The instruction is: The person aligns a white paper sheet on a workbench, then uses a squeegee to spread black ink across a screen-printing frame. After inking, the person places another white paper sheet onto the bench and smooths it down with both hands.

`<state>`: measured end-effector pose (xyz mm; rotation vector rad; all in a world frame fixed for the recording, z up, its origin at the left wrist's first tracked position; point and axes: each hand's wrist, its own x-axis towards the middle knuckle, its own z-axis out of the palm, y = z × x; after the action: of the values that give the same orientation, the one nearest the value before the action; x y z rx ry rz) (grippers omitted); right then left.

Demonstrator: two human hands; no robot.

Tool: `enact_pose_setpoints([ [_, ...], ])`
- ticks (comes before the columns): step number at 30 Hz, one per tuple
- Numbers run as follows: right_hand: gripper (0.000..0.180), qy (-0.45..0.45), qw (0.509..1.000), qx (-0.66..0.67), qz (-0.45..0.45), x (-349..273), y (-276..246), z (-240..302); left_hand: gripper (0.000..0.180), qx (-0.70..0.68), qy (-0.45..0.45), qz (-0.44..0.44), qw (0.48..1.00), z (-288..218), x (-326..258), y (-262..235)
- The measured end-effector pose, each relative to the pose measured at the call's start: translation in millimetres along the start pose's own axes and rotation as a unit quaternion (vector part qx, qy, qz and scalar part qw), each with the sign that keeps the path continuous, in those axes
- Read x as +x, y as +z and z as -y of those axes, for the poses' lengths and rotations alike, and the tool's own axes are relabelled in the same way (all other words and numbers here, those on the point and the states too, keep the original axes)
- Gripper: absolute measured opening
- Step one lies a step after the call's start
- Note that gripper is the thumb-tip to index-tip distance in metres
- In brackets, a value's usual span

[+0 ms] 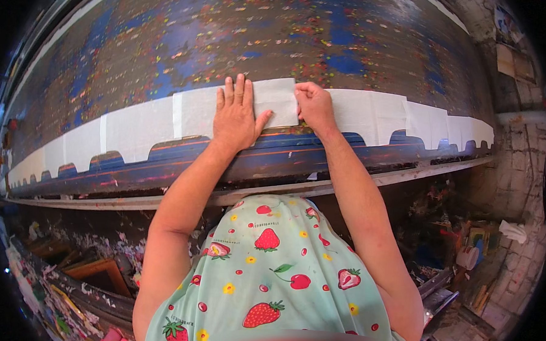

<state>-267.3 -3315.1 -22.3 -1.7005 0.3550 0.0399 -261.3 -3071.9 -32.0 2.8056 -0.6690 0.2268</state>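
My left hand lies flat, fingers stretched, over the left part of a pale white cloth piece. That piece looks like cut fabric and rests on the long printing table, near its front edge. At the piece's right edge, the fingers of my right hand are pinched together on it. More white cut pieces run in a row to both sides, such as one on the left and one on the right. Several have curved notches along their near edges.
The tabletop is dark and blue, speckled with colored paint. A pale rail runs along its front, close to my printed apron. Wooden frames sit low at the left. A brick floor and a white crumpled scrap are at the right.
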Motion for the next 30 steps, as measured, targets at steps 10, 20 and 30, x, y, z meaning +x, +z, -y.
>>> enact_pose_setpoints([
  [10,0.020,-0.298,0.827,-0.475,-0.031,-1,-221,3,0.094,0.005,0.086,0.030,0.996,-123,50,33],
  [20,0.020,-0.303,0.721,-0.619,0.073,20,-335,7,0.084,-0.069,-0.030,-0.018,0.997,-201,84,55],
  [30,0.016,-0.222,0.840,-0.071,0.490,-123,-343,38,0.028,-0.317,-0.026,0.051,0.947,-203,-33,-41],
])
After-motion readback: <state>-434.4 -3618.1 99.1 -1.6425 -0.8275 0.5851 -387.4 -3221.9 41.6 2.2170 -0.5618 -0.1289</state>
